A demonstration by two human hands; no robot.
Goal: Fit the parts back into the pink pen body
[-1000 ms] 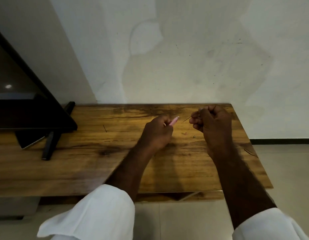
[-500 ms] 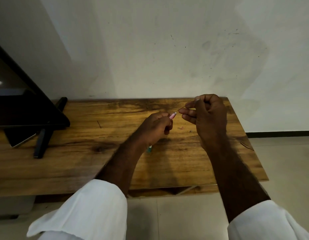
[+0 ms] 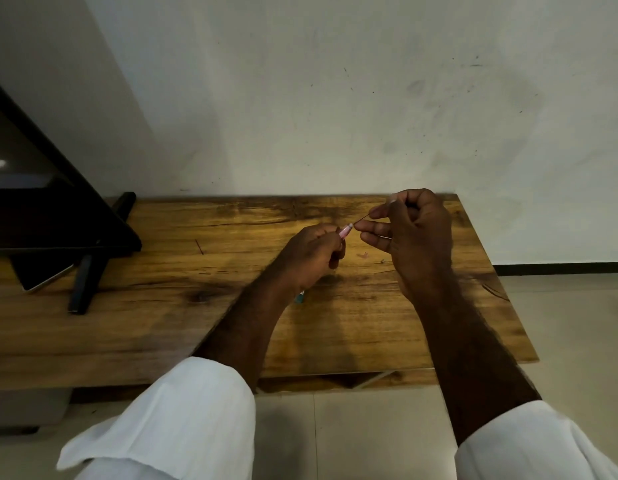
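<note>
Both hands are sitting a little closer together than half a second ago, the gap between pen tip and thin rod having narrowed to almost nothing; the right hand is now raised slightly higher over the counter's far edge.

Left hand [image 3: 312, 258]: grip is curling round a pink pen-like barrel [image 3: 345, 232], fingers wrapped tight, the pale tip poking out toward the right hand. A teal end piece [image 3: 299, 298] is showing below the heel of this hand, near the wrist; whether it is part of the same barrel cannot be told.

Right hand [image 3: 416, 233]: thumb and forefinger are pinching a thin rod [image 3: 363, 219], very fine, slanting down-left from the grip toward the barrel's tip. Whether rod and tip are touching is too small to tell. Remaining fingers are curling loosely beneath.

Both hands are hovering above the wooden counter [image 3: 162, 327], not resting on it. White sleeves [image 3: 183, 420] are covering both forearms near the frame's bottom. Well to the left of the left grip, a black stand [image 3: 89, 268] is standing on the counter under a dark screen [image 3: 30, 188], with a flat dark device [image 3: 44, 277] lying beneath it.
</note>
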